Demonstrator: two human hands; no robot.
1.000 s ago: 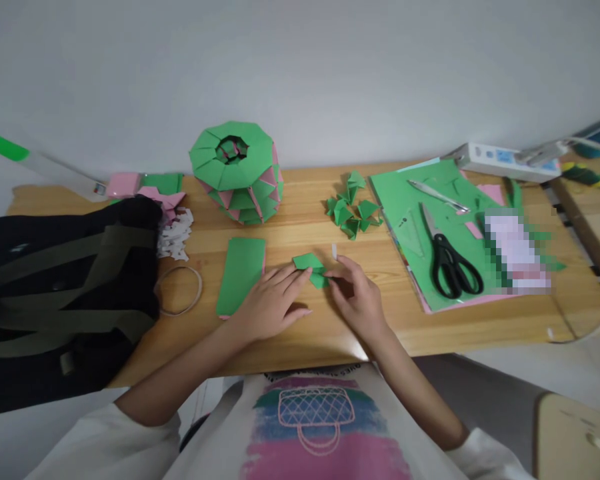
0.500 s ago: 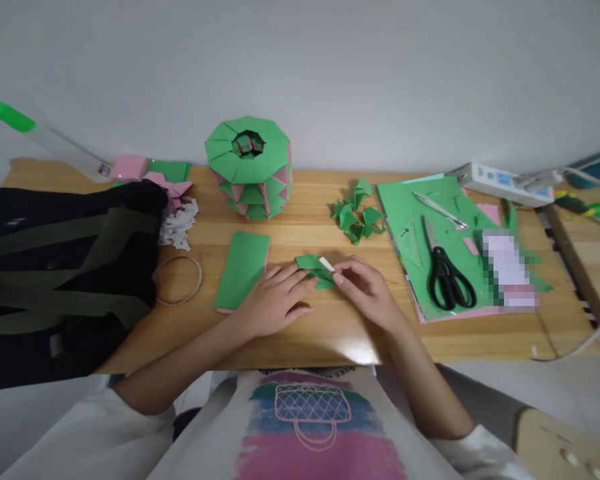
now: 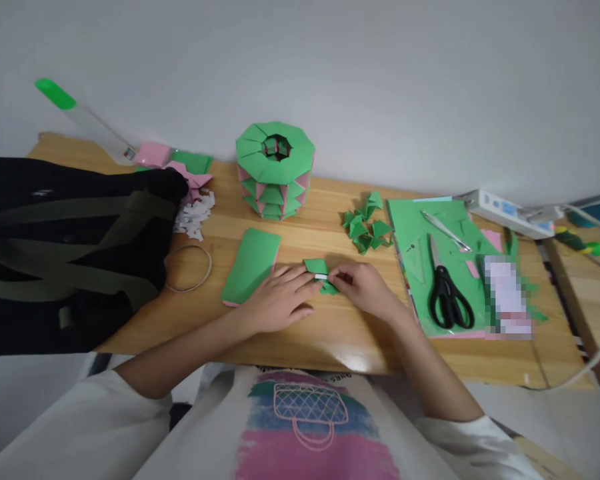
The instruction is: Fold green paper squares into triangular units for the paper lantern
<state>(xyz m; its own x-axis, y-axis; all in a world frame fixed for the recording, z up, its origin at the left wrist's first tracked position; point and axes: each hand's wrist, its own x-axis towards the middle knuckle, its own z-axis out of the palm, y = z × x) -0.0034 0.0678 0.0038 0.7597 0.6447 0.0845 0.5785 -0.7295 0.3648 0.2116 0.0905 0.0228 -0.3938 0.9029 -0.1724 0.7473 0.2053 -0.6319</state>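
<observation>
My left hand (image 3: 285, 297) lies flat with its fingers stretched out, the fingertips pressing the left side of a small folded green paper piece (image 3: 317, 265) on the table. With thumb and fingers pinched, my right hand (image 3: 364, 285) holds the right end of a small white strip (image 3: 322, 276). That strip lies across the middle of the green piece, between my two hands. Partly under my left hand's wrist side is a stack of green and pink paper (image 3: 253, 257). Some of the green piece is hidden by my fingers.
A layered green and pink paper model (image 3: 275, 173) stands near the wall. Folded green pieces (image 3: 367, 223) sit to its right. Black-handled scissors (image 3: 447, 293) and a pen (image 3: 445, 230) rest on green sheets (image 3: 405, 220). A dark bag (image 3: 75, 260) and an elastic band (image 3: 209, 267) are left.
My right hand has brought the white strip from a slant at the piece's upper right down to nearly level across its middle. My left hand stays on the paper. The camera view has shifted.
</observation>
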